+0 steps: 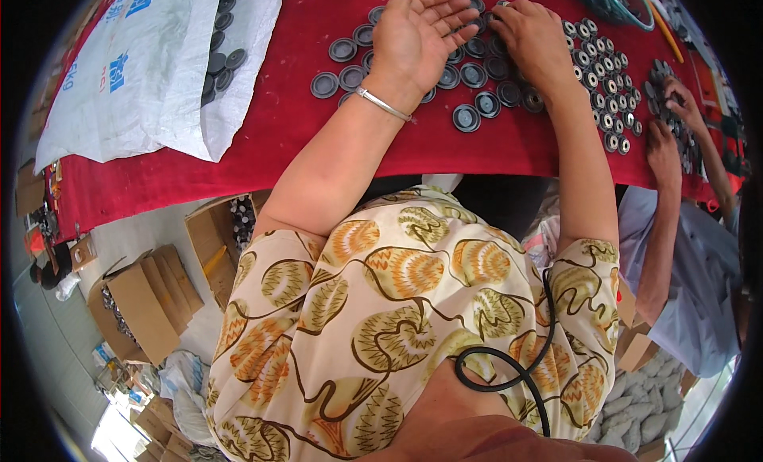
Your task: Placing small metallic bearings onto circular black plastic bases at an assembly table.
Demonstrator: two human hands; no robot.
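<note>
Showing its palm, the left hand point(415, 44) is open, with its fingers stretched toward the right hand. A silver bangle point(385, 104) is on the wrist below it. The right hand point(534, 44) is palm down, with its fingers bent over the dark round caps point(466, 118). I cannot tell if its fingertips are holding one, because the hand hides them.

The caps lie on the red desk point(294, 136), on both sides of the left hand and in between the two hands. Some are close under the right hand too. Just to the right of the right hand is a bunch of round pieces with shiny rings point(610, 87). Past the right hand, farther up, is a blue-green basket point(648, 23), with a yellow stick point(666, 33) beside it.

Well to the left of the left hand lies a white sack point(135, 72), with more dark pieces point(218, 62) on it. Far to the right of the right hand, another person's two hands point(661, 148) are near a dark pile point(658, 84).
</note>
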